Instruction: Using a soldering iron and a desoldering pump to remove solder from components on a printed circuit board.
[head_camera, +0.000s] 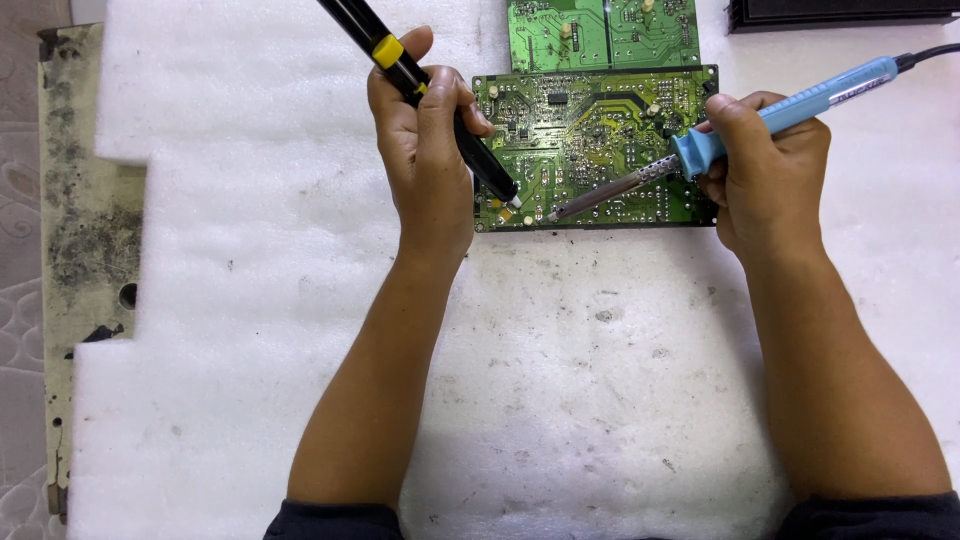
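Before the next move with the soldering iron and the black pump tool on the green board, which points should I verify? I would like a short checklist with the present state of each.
1. Left hand grips the black desoldering pump firmly: ok.
2. Right hand holds the blue soldering iron on its handle, fingers off the metal: ok.
3. Iron tip and pump nozzle meet at one spot near the lower edge of the green circuit board: ok, they are close together.
4. Board lies flat on the white foam sheet: ok.
5. Iron is hot: cannot tell.
6. Pump is cocked: cannot tell.
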